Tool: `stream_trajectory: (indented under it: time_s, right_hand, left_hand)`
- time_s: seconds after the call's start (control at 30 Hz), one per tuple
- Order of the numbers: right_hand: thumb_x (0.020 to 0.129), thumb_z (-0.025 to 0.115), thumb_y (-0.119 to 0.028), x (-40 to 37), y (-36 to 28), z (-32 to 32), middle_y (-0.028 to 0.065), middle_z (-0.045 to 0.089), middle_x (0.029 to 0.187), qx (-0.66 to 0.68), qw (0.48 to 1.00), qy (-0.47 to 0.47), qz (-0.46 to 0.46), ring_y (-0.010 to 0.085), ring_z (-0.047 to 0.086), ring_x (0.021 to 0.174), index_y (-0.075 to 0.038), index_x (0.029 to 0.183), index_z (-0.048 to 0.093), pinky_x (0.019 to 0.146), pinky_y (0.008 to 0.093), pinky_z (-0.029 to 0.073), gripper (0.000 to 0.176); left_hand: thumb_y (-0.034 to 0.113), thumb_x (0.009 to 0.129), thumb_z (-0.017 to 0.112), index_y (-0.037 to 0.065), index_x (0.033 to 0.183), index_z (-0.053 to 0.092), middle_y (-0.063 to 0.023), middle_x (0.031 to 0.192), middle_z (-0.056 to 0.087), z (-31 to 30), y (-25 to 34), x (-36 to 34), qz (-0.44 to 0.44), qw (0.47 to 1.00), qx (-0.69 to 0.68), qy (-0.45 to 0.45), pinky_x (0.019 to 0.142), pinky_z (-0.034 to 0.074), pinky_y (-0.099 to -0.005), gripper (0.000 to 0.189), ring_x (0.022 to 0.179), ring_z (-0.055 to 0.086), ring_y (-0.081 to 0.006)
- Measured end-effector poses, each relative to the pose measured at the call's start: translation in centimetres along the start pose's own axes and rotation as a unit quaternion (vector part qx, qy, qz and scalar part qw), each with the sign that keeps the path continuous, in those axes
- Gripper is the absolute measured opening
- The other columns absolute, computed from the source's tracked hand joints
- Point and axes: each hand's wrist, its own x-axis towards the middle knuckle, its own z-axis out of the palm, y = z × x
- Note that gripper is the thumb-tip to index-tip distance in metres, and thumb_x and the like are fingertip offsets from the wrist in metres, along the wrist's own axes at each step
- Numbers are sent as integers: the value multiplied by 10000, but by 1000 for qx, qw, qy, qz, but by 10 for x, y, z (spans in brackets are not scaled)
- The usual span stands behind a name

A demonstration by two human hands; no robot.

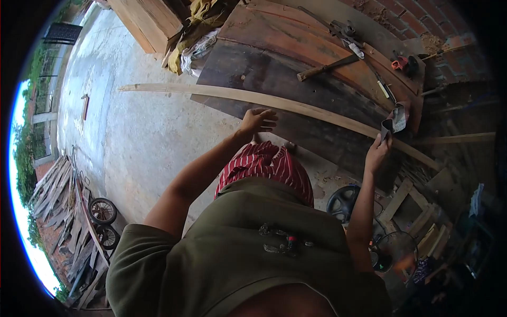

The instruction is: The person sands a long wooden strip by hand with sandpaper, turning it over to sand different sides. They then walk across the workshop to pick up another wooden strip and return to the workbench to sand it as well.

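Note:
A long, narrow wooden strip (232, 94) lies across a dark worktable (222, 68), its left end reaching past the table edge over the floor. My right hand (377, 153) is closed on a piece of sandpaper (398, 117) near the strip's right part. The sandpaper is bent, its grey and brownish faces both showing, and it sits over the strip there. On the near side of the strip, by the table edge, my left hand (259, 121) hovers with fingers extended and nothing in it.
A hammer (327, 67) and a knife-like tool (385, 89) lie on the table, with a red-and-black tool (404, 65) behind. Scrap planks (55, 195) and wheels (102, 211) stand at left. A wooden frame (409, 203) and a fan (396, 251) are at lower right.

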Motion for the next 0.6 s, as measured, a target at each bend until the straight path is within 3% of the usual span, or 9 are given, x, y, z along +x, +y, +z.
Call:
stream_trajectory:
  time_s: [0.03,0.07,0.13,0.2,0.33,0.47,0.5,0.53,0.6]
  right_hand:
    - [995,491,-158,-11,5,30,265,525,1342,-21,999,-26,38,406,514,1232,102,1202,584,1030,456,415,345]
    - [993,488,-141,-27,-2,60,256,522,1356,-68,997,-2,-20,391,506,1258,96,1227,574,1074,457,392,345]
    - [990,485,-117,-56,-75,91,209,522,1382,29,993,-52,-103,364,460,1321,62,1257,577,1111,473,361,335]
    - [946,521,-76,-83,-153,108,187,496,1413,100,966,-124,-205,336,458,1332,49,1300,536,1125,453,360,376]
    - [931,507,-47,-78,-188,121,183,503,1408,103,918,-209,-321,329,476,1316,59,1283,541,1130,421,368,369]
    - [978,475,-78,-31,-54,90,242,534,1353,-32,987,-77,-139,364,498,1284,98,1300,514,1099,430,396,369]
    - [986,472,-93,-25,-34,78,252,539,1342,-50,996,-57,-37,374,500,1278,102,1299,513,1081,433,410,371]
    - [994,469,-109,-21,-17,66,261,544,1331,-66,995,-34,63,384,501,1272,105,1298,513,1062,435,424,374]
    - [996,470,-120,-32,-39,78,261,526,1352,-81,993,-11,90,390,502,1267,109,1289,517,1044,438,435,375]
  left_hand:
    - [272,968,583,37,1209,607,-138,1148,657,-19,-4,-3,46,996,5,74,834,564,-351,337,947,671,-221]
    - [272,968,583,37,1209,607,-138,1148,657,-37,-12,-6,52,995,1,83,834,564,-351,337,947,671,-221]
    - [238,973,557,38,1199,611,-107,1055,655,-76,-18,-10,105,953,-124,255,801,558,-346,307,889,649,-202]
    - [215,973,540,51,1189,618,-83,992,631,-105,-20,-21,141,920,-122,345,778,554,-347,282,846,615,-189]
    - [188,975,534,58,1202,620,-88,1012,626,-151,-17,-29,164,907,-48,385,766,541,-322,275,856,603,-177]
    - [188,978,546,38,1163,645,-96,1034,640,-167,6,-34,196,894,106,388,754,528,-300,258,874,622,-175]
    - [182,976,551,37,1146,651,-101,1045,644,-170,6,-28,238,873,191,381,751,528,-313,245,886,633,-188]
    - [176,975,555,36,1130,657,-106,1056,648,-170,6,-21,281,843,273,369,748,529,-326,232,897,643,-201]
    - [159,933,584,68,1093,672,-128,1048,642,-148,13,-15,354,806,368,298,783,521,-394,204,905,655,-300]
